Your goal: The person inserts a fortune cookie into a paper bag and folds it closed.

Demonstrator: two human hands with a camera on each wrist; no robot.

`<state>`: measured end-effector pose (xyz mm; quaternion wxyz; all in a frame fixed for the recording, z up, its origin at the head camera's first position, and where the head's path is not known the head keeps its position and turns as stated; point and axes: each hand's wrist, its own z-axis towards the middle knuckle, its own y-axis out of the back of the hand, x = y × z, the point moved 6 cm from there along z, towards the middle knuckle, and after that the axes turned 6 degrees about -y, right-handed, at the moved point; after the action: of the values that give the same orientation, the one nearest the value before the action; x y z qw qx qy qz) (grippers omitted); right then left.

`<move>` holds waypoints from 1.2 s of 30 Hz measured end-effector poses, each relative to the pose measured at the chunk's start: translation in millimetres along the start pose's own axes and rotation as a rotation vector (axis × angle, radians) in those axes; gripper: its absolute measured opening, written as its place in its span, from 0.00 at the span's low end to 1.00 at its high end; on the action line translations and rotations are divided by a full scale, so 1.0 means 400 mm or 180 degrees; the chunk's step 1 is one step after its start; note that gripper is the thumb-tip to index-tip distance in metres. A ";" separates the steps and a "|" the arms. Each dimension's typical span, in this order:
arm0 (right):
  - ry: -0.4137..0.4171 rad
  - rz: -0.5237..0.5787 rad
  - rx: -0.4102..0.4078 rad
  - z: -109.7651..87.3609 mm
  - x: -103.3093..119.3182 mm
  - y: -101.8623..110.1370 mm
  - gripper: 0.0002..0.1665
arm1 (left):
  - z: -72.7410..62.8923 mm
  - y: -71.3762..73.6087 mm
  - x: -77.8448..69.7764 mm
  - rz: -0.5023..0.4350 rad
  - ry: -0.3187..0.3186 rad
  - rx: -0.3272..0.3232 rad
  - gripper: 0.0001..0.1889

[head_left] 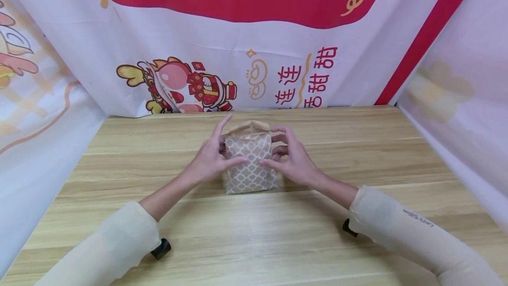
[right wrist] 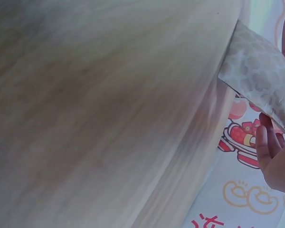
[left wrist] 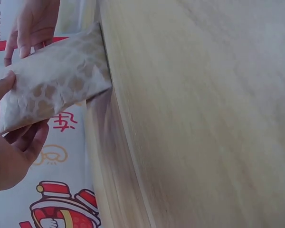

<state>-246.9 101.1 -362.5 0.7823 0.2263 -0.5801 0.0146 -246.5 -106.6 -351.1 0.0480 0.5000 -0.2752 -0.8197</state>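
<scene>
A brown paper bag (head_left: 252, 171) with a white lattice pattern stands upright on the wooden table, its plain brown mouth (head_left: 254, 127) at the top and a little apart. My left hand (head_left: 210, 156) holds its left side, thumb on the front face, index finger pointing up and away from the paper. On the opposite side my right hand (head_left: 295, 158) grips the bag, with the thumb on the front and the other fingers around the side edge. In the left wrist view, fingers of the left hand (left wrist: 14, 152) reach behind the bag (left wrist: 61, 76). Whatever the bag contains is hidden.
The wooden table (head_left: 238, 242) runs back to a printed cloth (head_left: 222, 39) with red and cartoon designs. White cloth sides (head_left: 35, 114) border it left and right. Light sleeves (head_left: 119, 237) with dark wrist mounts (head_left: 161, 249) cover both forearms.
</scene>
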 end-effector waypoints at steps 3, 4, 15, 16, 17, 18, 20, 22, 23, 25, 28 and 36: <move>0.0154 -0.0118 -0.0053 0.002 0.012 0.001 0.51 | 0.000 -0.003 -0.014 -0.0119 -0.0039 -0.0073 0.62; 0.0199 -0.0165 -0.0073 0.002 0.016 0.001 0.52 | -0.001 -0.005 -0.018 -0.0146 -0.0065 -0.0098 0.61; 0.0905 -0.0377 -0.0444 -0.013 0.063 0.012 0.49 | -0.017 -0.001 -0.090 0.0709 -0.1549 -0.0567 0.42; 0.1035 -0.0406 -0.0475 -0.017 0.067 0.012 0.47 | -0.020 -0.001 -0.093 0.0820 -0.1657 -0.0599 0.40; 0.1169 -0.0457 -0.0500 -0.021 0.072 0.012 0.46 | -0.023 -0.001 -0.095 0.0935 -0.1737 -0.0622 0.38; 0.1299 -0.0523 -0.0520 -0.024 0.076 0.012 0.44 | -0.026 0.000 -0.096 0.1020 -0.1788 -0.0631 0.36; 0.1525 -0.0684 -0.0529 -0.030 0.084 0.010 0.41 | -0.030 0.001 -0.097 0.1168 -0.1814 -0.0625 0.34; 0.1655 -0.0881 -0.0534 -0.034 0.090 0.009 0.38 | -0.033 0.003 -0.095 0.1248 -0.1785 -0.0595 0.32; 0.1681 -0.0957 -0.0528 -0.035 0.093 0.010 0.37 | -0.035 0.005 -0.095 0.1269 -0.1768 -0.0581 0.31; 0.1695 -0.1085 -0.0498 -0.037 0.097 0.010 0.35 | -0.038 0.008 -0.095 0.1296 -0.1736 -0.0558 0.30; 0.1690 -0.1240 -0.0459 -0.039 0.101 0.011 0.35 | -0.043 0.014 -0.095 0.1333 -0.1724 -0.0560 0.29; 0.1771 -0.1434 -0.0392 -0.040 0.111 0.009 0.34 | -0.046 0.021 -0.096 0.1365 -0.1713 -0.0523 0.23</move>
<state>-219.0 99.7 -324.4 0.9060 0.2883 -0.2804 -0.1320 -213.4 -107.5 -322.7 0.1849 0.1914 -0.3099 -0.9128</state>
